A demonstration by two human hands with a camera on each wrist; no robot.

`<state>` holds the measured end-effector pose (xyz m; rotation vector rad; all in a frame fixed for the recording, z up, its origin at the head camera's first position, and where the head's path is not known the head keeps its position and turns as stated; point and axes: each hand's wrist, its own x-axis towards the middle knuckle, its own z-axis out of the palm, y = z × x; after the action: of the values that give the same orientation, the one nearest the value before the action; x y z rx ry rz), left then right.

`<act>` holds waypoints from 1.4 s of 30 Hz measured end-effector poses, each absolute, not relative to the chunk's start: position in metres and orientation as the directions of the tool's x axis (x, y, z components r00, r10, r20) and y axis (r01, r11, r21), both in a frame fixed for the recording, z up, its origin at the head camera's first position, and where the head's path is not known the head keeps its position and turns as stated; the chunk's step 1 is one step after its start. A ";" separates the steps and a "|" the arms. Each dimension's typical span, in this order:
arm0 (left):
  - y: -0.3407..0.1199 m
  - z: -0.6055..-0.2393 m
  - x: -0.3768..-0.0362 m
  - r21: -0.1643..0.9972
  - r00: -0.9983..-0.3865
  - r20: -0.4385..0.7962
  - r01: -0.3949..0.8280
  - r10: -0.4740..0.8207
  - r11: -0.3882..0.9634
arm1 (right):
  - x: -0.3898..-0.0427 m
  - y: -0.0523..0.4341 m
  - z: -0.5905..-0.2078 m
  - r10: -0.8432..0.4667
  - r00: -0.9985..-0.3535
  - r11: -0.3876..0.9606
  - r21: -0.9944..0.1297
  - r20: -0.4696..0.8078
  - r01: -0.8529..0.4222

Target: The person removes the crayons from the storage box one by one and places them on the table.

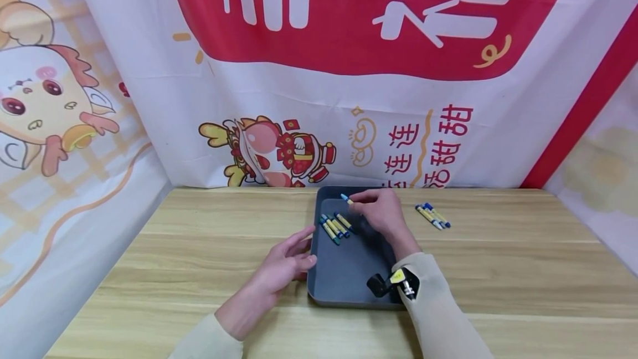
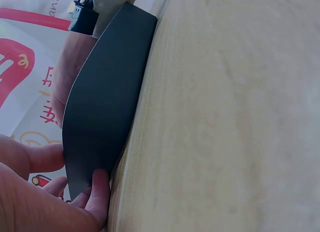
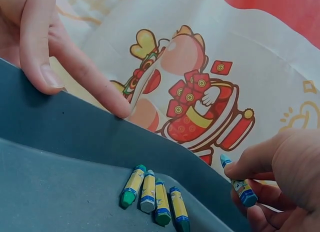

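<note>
My right hand (image 1: 385, 216) pinches a light blue crayon (image 3: 246, 196) between thumb and fingers, over the far end of a dark grey tray (image 1: 344, 278). The crayon has a yellow and blue wrapper, and its pale tip points up in the right wrist view. On the tray floor several green and blue crayons (image 3: 162, 207) lie side by side below that hand. At the tray's left side is my left hand (image 1: 281, 265), its fingers extended against the rim and outer wall (image 2: 107, 87).
On the wooden table (image 1: 209, 248), right of the tray, lies a small group of blue crayons (image 1: 431, 216). A printed cloth (image 1: 309, 104) hangs behind the table's far edge, with more cloth at both sides. A small camera (image 1: 381, 285) is strapped to the right wrist.
</note>
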<state>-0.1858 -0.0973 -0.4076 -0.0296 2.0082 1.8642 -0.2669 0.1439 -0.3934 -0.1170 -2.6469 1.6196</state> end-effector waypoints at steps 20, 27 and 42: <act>-0.097 -0.406 -0.184 0.952 -0.918 -0.305 -0.287 0.255 0.107 | -0.265 0.146 -0.388 0.093 -0.996 0.462 -0.885 -0.007 0.050; -0.097 -0.406 -0.184 0.952 -0.919 -0.305 -0.287 0.251 0.106 | -0.264 0.151 -0.381 0.105 -0.994 0.494 -0.869 0.041 0.016; -0.095 -0.408 -0.184 0.960 -0.929 -0.281 -0.267 0.240 0.090 | -0.259 0.191 -0.368 0.177 -0.984 0.400 -0.916 0.036 0.038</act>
<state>-0.1841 -0.0950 -0.4076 -0.0262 2.0093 1.8974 -0.2591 0.1913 -0.3680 -0.1945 -2.5201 1.6424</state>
